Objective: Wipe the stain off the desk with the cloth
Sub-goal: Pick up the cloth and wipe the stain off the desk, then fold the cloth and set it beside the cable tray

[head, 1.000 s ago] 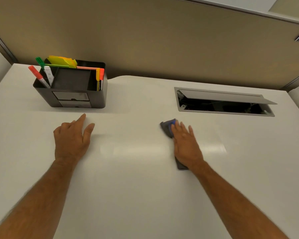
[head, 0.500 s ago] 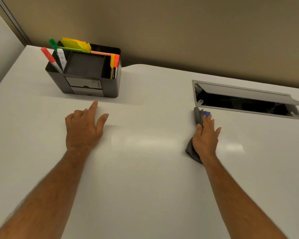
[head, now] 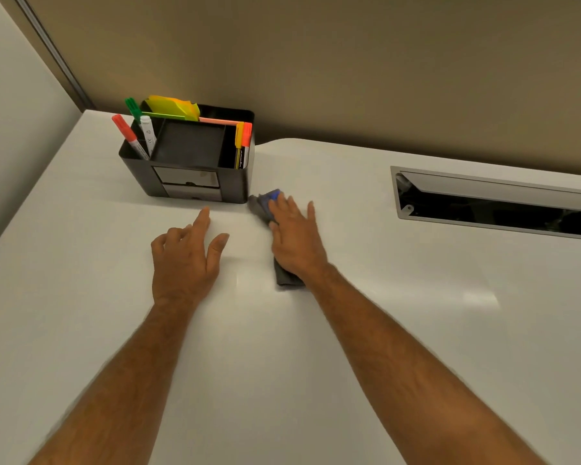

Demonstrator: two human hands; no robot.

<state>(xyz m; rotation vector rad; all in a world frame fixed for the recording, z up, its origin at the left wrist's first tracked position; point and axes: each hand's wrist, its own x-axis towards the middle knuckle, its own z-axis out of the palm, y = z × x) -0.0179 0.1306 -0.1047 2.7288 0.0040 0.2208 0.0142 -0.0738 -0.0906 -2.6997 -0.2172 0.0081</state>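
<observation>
A dark grey cloth (head: 285,277) with a blue patch at its far end lies flat on the white desk (head: 399,330). My right hand (head: 296,239) presses down on the cloth, fingers spread, covering its middle. The cloth's far tip sits just right of the black organizer's front corner. My left hand (head: 185,260) rests flat on the desk to the left of the cloth, fingers apart, holding nothing. No stain shows on the bare desk surface.
A black desk organizer (head: 195,176) with markers and sticky notes stands at the back left. An open cable hatch (head: 497,203) is set into the desk at the back right. A beige partition wall (head: 316,62) runs behind the desk.
My right hand has slid the cloth leftward, from beside the cable hatch to the organizer's front right corner. My left hand has stayed flat in place.
</observation>
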